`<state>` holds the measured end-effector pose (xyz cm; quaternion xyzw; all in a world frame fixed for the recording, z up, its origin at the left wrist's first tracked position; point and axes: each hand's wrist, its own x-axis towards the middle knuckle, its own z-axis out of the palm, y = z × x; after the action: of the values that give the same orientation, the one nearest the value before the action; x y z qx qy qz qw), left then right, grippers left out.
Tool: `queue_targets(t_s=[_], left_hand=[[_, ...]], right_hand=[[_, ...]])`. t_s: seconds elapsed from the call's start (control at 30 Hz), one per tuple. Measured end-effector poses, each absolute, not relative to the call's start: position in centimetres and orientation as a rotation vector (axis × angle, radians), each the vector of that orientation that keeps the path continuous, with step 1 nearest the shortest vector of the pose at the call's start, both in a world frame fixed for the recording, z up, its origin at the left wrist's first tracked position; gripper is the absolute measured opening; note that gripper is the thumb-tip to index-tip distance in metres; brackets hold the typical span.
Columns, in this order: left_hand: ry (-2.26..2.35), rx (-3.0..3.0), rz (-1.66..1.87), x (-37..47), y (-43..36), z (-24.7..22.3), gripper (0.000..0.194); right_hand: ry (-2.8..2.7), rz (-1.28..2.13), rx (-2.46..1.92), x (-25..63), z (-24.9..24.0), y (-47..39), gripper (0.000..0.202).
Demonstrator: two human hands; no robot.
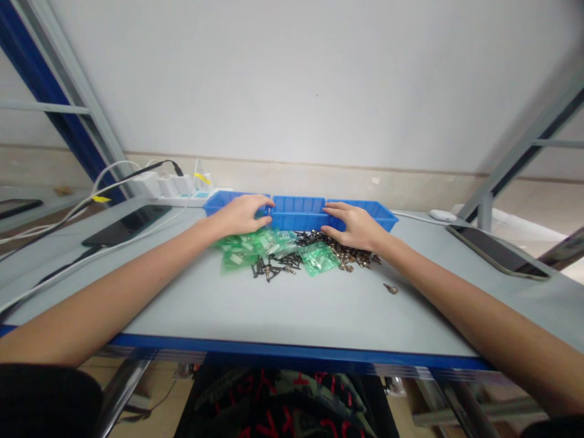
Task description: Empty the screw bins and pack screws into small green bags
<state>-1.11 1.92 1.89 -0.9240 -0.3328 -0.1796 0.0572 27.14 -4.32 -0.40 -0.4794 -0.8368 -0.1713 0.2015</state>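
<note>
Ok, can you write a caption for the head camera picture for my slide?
Left hand and right hand rest on blue bins behind screws and green bags on a grey table.

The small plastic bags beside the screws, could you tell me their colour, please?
Translucent green bags, seen clearly in the head view.

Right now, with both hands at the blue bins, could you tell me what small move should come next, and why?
Probably draw the middle blue bin toward the screws: the left hand and right hand both rest on its near edge, and the screws and green bags lie loose just before it.
</note>
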Motion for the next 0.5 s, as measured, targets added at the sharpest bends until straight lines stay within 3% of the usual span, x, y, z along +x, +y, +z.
queue_targets(t_s=[0.5], left_hand=[[-1.064, -2.78, -0.497, -1.21, 1.18, 2.15, 0.044]], right_hand=[[-2.399, -0.47, -1.29, 27.32, -0.31, -4.78, 0.052]])
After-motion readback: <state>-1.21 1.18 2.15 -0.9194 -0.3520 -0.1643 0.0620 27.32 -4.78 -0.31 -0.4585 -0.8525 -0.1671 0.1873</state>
